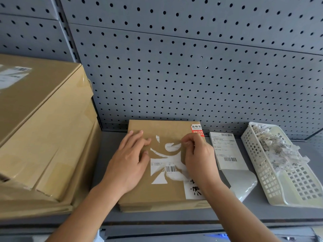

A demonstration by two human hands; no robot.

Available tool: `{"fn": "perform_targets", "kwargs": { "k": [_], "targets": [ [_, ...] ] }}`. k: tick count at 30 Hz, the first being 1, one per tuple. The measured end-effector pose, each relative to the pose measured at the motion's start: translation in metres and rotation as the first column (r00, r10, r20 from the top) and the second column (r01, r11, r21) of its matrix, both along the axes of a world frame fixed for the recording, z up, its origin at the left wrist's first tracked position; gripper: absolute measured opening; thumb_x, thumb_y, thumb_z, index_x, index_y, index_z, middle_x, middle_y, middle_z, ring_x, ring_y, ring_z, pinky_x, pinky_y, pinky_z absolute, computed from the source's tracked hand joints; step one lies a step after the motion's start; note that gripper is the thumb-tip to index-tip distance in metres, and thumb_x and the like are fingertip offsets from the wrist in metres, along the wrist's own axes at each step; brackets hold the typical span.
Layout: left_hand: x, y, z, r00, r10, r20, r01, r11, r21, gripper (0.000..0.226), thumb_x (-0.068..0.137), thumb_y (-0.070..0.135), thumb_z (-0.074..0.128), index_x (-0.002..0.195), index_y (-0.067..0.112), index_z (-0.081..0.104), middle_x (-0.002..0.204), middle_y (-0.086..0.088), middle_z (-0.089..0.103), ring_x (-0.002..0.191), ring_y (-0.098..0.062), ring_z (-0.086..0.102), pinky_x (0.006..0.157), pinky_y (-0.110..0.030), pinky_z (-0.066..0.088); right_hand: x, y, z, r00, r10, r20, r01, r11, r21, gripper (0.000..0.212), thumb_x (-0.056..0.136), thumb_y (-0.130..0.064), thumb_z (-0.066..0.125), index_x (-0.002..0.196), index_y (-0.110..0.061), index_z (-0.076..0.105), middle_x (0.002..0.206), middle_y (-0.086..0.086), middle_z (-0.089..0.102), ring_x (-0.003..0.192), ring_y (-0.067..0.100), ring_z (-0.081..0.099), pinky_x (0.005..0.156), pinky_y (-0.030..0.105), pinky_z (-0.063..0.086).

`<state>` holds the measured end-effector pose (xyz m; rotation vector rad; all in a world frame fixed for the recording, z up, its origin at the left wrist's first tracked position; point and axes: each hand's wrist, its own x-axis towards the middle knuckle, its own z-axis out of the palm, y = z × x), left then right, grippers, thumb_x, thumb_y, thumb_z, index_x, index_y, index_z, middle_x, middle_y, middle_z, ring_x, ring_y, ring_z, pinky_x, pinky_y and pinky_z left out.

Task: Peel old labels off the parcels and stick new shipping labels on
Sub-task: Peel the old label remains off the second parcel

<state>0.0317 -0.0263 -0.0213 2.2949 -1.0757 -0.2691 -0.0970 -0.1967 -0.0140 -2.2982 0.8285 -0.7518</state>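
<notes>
- The parcel (157,193) is lying flat on the shelf (262,212), with the torn old label (166,167) partly stuck on top.
- It is steadied by the left hand (130,161), laid flat with fingers spread, nothing gripped.
- A scrap near the upper remnant is pinched by the closed fingertips of the right hand (197,154).
- Scraps are best lifted low and slowly, so the paper tears less.
- New labels (227,151) wait just beside; the basket (297,198) takes the shreds.
</notes>
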Motion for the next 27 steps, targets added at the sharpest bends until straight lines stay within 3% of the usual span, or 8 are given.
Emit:
{"fn": "perform_targets", "kwargs": {
  "k": [5, 8, 11, 16, 19, 23, 27],
  "targets": [
    [-0.001, 0.001, 0.001, 1.000, 0.002, -0.005, -0.002, 1.000, 0.007, 0.038, 0.106, 0.035, 0.040, 0.144, 0.038, 0.044, 0.162, 0.026, 0.015, 0.149, 0.008, -0.010, 0.118, -0.035, 0.024, 0.002, 0.000, 0.000, 1.000, 0.026, -0.014, -0.026, 0.998, -0.055, 0.025, 0.094, 0.003, 0.046, 0.094, -0.012, 0.065, 0.081, -0.007, 0.063, 0.075, 0.013, 0.054, 0.065, 0.005, 0.036],
    [-0.001, 0.001, 0.002, 1.000, -0.002, -0.006, 0.002, 1.000, 0.008, 0.038, 0.106, 0.036, 0.039, 0.144, 0.039, 0.043, 0.162, 0.027, 0.014, 0.149, 0.009, -0.011, 0.118, -0.036, 0.024, 0.001, -0.003, 0.004, 1.000, 0.015, 0.024, -0.016, 0.999, 0.042, 0.028, 0.095, 0.003, 0.044, 0.093, -0.016, 0.064, 0.083, -0.010, 0.066, 0.075, 0.010, 0.057, 0.065, 0.007, 0.036],
    [-0.001, 0.000, 0.002, 1.000, 0.002, -0.009, -0.002, 1.000, 0.004, 0.038, 0.106, 0.035, 0.039, 0.144, 0.039, 0.044, 0.162, 0.027, 0.015, 0.149, 0.008, -0.009, 0.118, -0.037, 0.025, 0.000, -0.003, 0.004, 0.999, -0.015, 0.050, 0.009, 0.993, 0.114, 0.025, 0.097, -0.002, 0.043, 0.093, -0.020, 0.060, 0.079, -0.009, 0.066, 0.070, 0.009, 0.059, 0.064, 0.017, 0.042],
    [0.000, 0.001, 0.001, 1.000, 0.000, -0.006, 0.000, 1.000, 0.001, 0.038, 0.106, 0.035, 0.039, 0.144, 0.038, 0.044, 0.162, 0.026, 0.015, 0.150, 0.008, -0.009, 0.119, -0.036, 0.025, 0.003, 0.001, -0.001, 0.998, 0.016, -0.057, -0.019, 0.998, -0.052, 0.013, 0.094, -0.007, 0.055, 0.094, -0.020, 0.058, 0.080, -0.016, 0.056, 0.076, 0.010, 0.054, 0.063, 0.019, 0.039],
    [0.000, 0.001, 0.000, 1.000, -0.004, -0.006, 0.004, 1.000, -0.002, 0.038, 0.106, 0.035, 0.039, 0.144, 0.037, 0.044, 0.162, 0.025, 0.016, 0.150, 0.007, -0.009, 0.118, -0.035, 0.025, 0.004, 0.001, 0.002, 0.996, 0.007, -0.093, -0.013, 0.998, -0.068, 0.013, 0.090, -0.004, 0.058, 0.091, -0.017, 0.059, 0.078, -0.018, 0.052, 0.073, 0.006, 0.052, 0.062, 0.018, 0.039],
    [0.000, 0.001, 0.000, 1.000, 0.002, -0.012, -0.003, 1.000, -0.004, 0.038, 0.106, 0.035, 0.039, 0.144, 0.038, 0.044, 0.162, 0.026, 0.016, 0.150, 0.007, -0.009, 0.118, -0.034, 0.025, 0.007, -0.002, 0.009, 0.988, 0.041, -0.150, -0.056, 0.994, -0.098, 0.017, 0.086, 0.001, 0.057, 0.098, -0.012, 0.059, 0.086, -0.009, 0.055, 0.079, 0.015, 0.055, 0.067, 0.025, 0.041],
    [0.000, 0.001, 0.001, 1.000, -0.004, -0.014, 0.004, 1.000, -0.001, 0.040, 0.106, 0.036, 0.039, 0.145, 0.037, 0.043, 0.163, 0.025, 0.014, 0.150, 0.007, -0.009, 0.120, -0.035, 0.023, 0.013, -0.006, 0.014, 0.962, 0.062, -0.266, -0.116, 0.975, -0.191, 0.019, 0.082, 0.007, 0.055, 0.094, -0.007, 0.057, 0.086, 0.003, 0.059, 0.075, 0.027, 0.054, 0.062, 0.034, 0.037]
  ]
}}
